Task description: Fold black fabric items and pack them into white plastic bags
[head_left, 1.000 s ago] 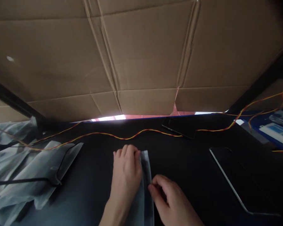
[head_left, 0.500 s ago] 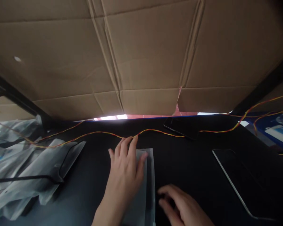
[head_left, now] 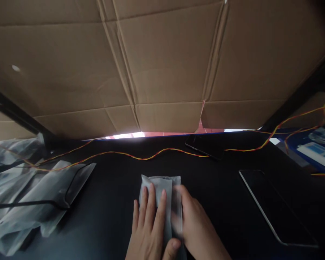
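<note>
A frosted plastic bag [head_left: 162,183] lies flat on the black tabletop in front of me, its upper left corner slightly raised. Across its face my left hand [head_left: 150,220] rests palm down, fingers stretched and spread, thumb near the lower right. At the bag's right edge is my right hand [head_left: 193,220], its fingers curled around the clear strip there. Those fingertips are smeared by motion and partly seen through the plastic. What the bag contains, if anything, cannot be made out.
Several frosted bags [head_left: 43,198] lie at the left with a black cable across them. A large dark phone [head_left: 276,209] lies at right, a smaller phone [head_left: 203,146] at the back. A red-yellow twisted wire [head_left: 119,153] crosses the table before a cardboard panel [head_left: 165,72].
My left hand has drawn back towards me from the bag's far end and now lies flat on it. My right hand has moved from beside the bag onto its right edge.
</note>
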`<state>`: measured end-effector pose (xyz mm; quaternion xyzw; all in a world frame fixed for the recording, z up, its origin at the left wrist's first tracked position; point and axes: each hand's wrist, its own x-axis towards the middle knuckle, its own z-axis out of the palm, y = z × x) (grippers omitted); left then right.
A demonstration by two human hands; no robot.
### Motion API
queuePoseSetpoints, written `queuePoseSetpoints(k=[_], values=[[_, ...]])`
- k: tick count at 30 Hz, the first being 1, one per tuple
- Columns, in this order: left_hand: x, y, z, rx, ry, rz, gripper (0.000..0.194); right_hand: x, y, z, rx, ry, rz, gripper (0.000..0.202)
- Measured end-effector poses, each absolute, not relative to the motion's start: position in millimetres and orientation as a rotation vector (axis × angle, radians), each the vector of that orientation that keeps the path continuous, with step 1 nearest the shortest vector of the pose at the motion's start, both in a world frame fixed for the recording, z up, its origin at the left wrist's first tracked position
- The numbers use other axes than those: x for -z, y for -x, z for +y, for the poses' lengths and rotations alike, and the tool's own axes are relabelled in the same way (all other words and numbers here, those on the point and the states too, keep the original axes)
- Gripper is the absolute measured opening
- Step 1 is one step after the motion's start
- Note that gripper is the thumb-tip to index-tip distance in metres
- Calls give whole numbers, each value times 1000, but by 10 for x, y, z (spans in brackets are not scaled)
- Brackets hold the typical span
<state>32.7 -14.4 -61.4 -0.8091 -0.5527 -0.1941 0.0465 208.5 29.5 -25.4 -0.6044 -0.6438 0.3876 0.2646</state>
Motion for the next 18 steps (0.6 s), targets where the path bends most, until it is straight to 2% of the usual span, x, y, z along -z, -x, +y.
queuePoseSetpoints(k=[4, 7, 10, 14, 18], values=[[678, -180, -159, 434, 2400, -1846, 78, 128, -2128, 374, -1107, 1508, -1669, 26], [740, 138, -149, 374, 2243, -1964, 82, 87, -2430, 403, -1024, 1452, -1582, 26], [731, 608, -93, 365, 2129, -1988, 78, 157, -2821, 397, -757, 1582, -1638, 31], [566, 1124, 8, 329, 2119, -2003, 51, 291, -2994, 321, -236, 1631, -1668, 33], [361, 1073, 42, 462, 2090, -1928, 43, 374, -2752, 235, -108, 1431, -1933, 45]])
